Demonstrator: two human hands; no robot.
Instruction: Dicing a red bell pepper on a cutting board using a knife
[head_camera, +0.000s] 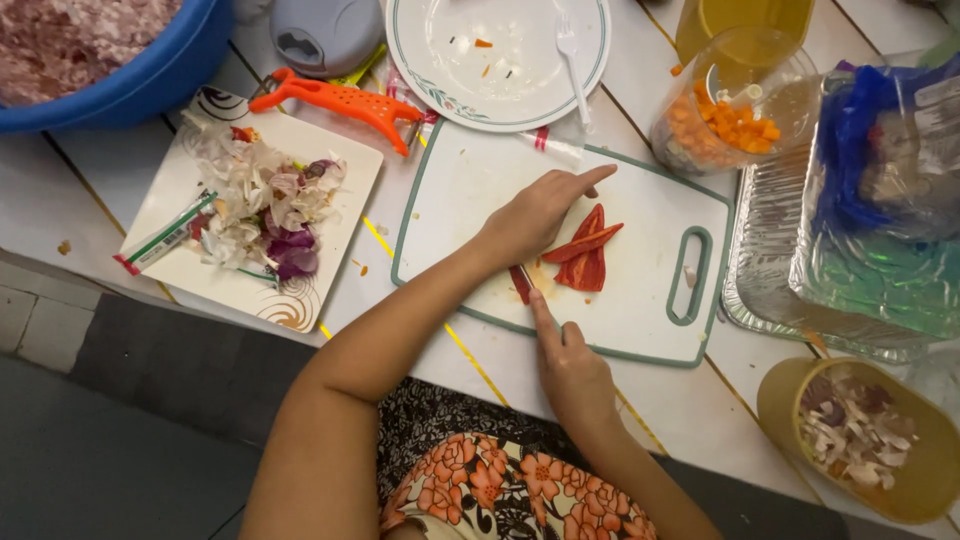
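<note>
Head view looks straight down over a flowered garment onto a white bench (700, 400). Nearest, the right hand (568, 368) is closed around a knife (521, 284), index finger stretched along its back; only a short red-stained part of the knife shows, lying on the near edge of the cutting board (640, 310). Just beyond it, the left hand (537, 213) rests on the board with fingers curled and the index finger stretched out, holding down red pepper strips (585, 252) at the board's middle. To the right near the person stands a yellow bowl of pale scraps (860, 430), and a foil tray (770, 250) lies beyond it. To the left, a square plate of onion peels (255, 205). Farther off lie an orange peeler (340, 100), a round plate with a fork (498, 60), a jug of diced carrot (725, 110) and a blue basin (130, 70).
</note>
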